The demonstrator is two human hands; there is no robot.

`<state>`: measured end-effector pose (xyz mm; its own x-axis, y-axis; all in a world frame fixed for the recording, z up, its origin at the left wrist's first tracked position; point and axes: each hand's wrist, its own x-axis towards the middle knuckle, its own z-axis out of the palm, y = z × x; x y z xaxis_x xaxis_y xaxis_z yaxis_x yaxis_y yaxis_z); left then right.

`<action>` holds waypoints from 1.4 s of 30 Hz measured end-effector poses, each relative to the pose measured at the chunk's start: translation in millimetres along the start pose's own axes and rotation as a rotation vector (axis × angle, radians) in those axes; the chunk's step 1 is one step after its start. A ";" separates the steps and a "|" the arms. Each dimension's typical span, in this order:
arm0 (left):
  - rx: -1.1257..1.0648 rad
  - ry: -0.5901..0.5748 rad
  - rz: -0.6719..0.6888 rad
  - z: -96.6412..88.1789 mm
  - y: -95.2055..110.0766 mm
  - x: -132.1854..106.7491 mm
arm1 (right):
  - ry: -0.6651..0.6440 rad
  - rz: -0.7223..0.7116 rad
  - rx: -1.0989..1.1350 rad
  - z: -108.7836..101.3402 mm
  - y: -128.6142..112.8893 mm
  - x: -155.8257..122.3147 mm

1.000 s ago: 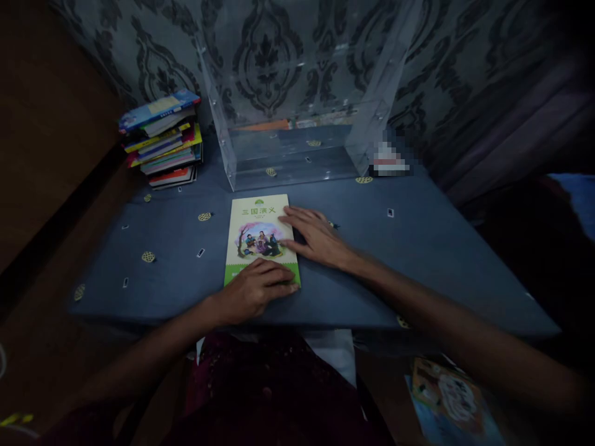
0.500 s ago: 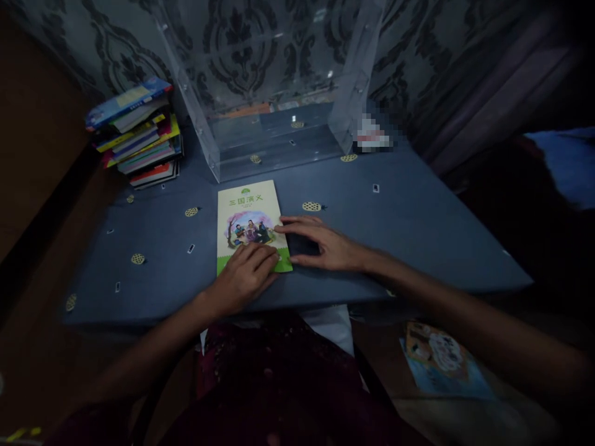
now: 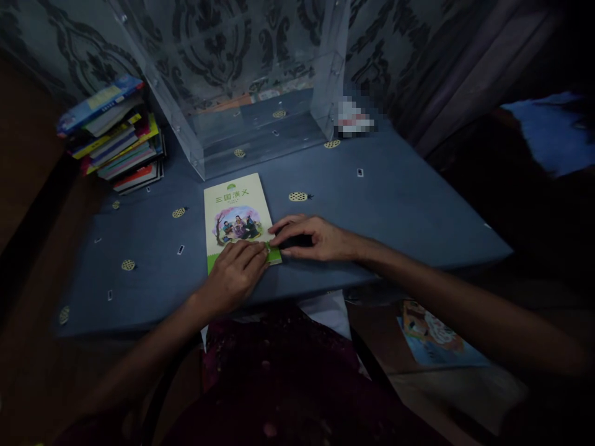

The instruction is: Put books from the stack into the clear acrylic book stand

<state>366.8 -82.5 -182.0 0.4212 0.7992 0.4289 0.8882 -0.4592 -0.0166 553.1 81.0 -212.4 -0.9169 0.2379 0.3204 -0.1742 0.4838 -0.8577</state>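
A closed book (image 3: 237, 198) with a pale cover, Chinese characters, a picture of seated figures and a green band at the bottom lies on the table. My left hand (image 3: 233, 271) rests nearly flat over its lower part, fingers stretched out. At the book's lower right edge is my right hand (image 3: 320, 238), with bent fingers and thumb drawn together in a pinch at the edge. How much of the book lies between those fingertips is hard to see.
Behind the book stands a clear plastic box (image 3: 198, 158). Several books form an uneven stack (image 3: 116, 136) at the back left. A blurred-out item (image 3: 354, 118) sits right of the box. The patterned blue cloth (image 3: 385, 217) covers the table. Below, at right, lies a colourful book (image 3: 437, 337).
My right thumb and fingers have closed together at the book's lower right edge. My left hand stays on the cover. The whole view has shifted slightly.
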 end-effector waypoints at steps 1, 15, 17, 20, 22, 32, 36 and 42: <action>-0.011 -0.005 -0.006 -0.6 -0.1 0.3 | -0.007 -0.007 0.008 0.1 1.4 -0.1; -0.026 -0.035 -0.018 -2.8 0.3 -0.2 | -0.010 -0.187 -0.090 2.0 14.4 0.0; -0.020 -0.031 -0.014 -3.1 0.6 0.4 | -0.004 -0.201 -0.089 2.2 14.4 0.2; -0.011 -0.021 -0.018 -3.0 0.9 1.0 | -0.003 -0.191 -0.109 2.5 14.1 0.6; -0.014 -0.019 -0.020 -2.7 0.8 1.1 | -0.007 -0.184 -0.107 2.5 14.2 0.9; -0.042 -0.042 -0.032 -1.4 -0.5 -0.7 | -0.008 -0.146 -0.091 2.0 15.3 1.7; -0.052 -0.034 -0.019 -1.6 -1.3 -0.5 | -0.007 -0.139 -0.092 1.8 13.9 1.2; -0.048 -0.038 -0.023 -3.2 -0.6 0.6 | -0.010 -0.116 -0.081 2.2 12.3 1.5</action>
<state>366.0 -82.9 -178.8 0.4079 0.8235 0.3943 0.8885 -0.4575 0.0364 548.8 85.5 -223.3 -0.8959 0.1689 0.4110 -0.2497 0.5737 -0.7801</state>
